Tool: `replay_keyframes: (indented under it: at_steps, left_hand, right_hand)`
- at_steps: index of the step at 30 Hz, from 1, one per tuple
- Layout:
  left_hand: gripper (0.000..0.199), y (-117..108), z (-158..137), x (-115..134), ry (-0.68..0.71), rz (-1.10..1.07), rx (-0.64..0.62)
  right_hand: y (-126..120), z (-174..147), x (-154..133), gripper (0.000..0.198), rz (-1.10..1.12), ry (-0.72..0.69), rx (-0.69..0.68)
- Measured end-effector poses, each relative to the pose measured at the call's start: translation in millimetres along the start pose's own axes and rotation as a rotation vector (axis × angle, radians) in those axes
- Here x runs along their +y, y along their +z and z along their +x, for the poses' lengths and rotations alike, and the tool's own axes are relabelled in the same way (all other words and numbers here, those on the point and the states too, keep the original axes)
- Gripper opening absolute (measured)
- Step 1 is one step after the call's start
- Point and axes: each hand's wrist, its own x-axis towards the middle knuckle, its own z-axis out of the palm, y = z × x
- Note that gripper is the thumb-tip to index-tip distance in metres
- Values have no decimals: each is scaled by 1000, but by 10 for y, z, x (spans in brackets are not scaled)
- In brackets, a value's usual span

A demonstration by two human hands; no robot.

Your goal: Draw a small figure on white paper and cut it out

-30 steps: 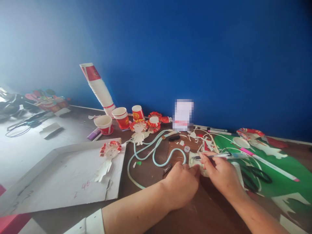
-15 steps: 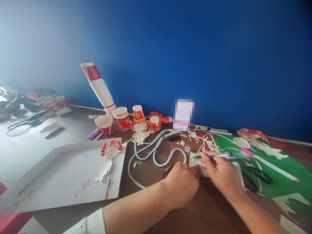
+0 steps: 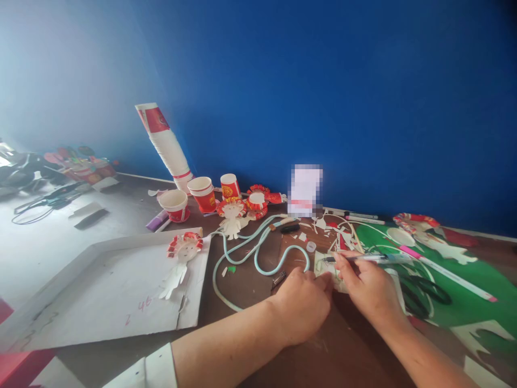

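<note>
In my right hand (image 3: 371,291) is a pen (image 3: 379,258), held between thumb and fingers with its dark tip pointing left. The tip rests over a small pale paper piece (image 3: 320,262) on the brown table. My left hand (image 3: 304,306) is closed, its bent fingers pinning the lower edge of that paper, which they partly hide. A light blue cable (image 3: 278,274) curves just beyond my left hand. Dark-handled scissors (image 3: 428,288) lie right of my right hand, and white and red paper scraps (image 3: 343,237) are scattered beyond it.
Left, a cardboard tray (image 3: 97,302) holds a paper figure (image 3: 184,248) with a red frilled head. Paper cups (image 3: 202,194) and a leaning cup stack (image 3: 169,153) stand by the blue wall (image 3: 343,97). Green paper (image 3: 476,285) with a pink-capped marker (image 3: 452,275) lies right.
Both hands stay in nearly the same place, with the pen still over the paper. The whole view has shifted very slightly.
</note>
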Motion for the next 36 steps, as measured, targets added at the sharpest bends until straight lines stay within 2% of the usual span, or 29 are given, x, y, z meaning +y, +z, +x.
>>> replay_keyframes:
  at_steps: [7,17,28,36]
  left_hand:
    - [39,5,-3,-2,-3,-11,61]
    - [38,-36,-11,-1,-3,-14,41]
    - [31,-17,-3,5,2,-22,50]
    - [30,-26,3,-1,3,-29,49]
  right_hand:
    - [3,-24,34,38,30,-31,27]
    - [-7,-29,35,40,-3,-80,78]
    - [13,-23,23,38,-23,-112,33]
    - [47,-39,51,38,-74,-126,50]
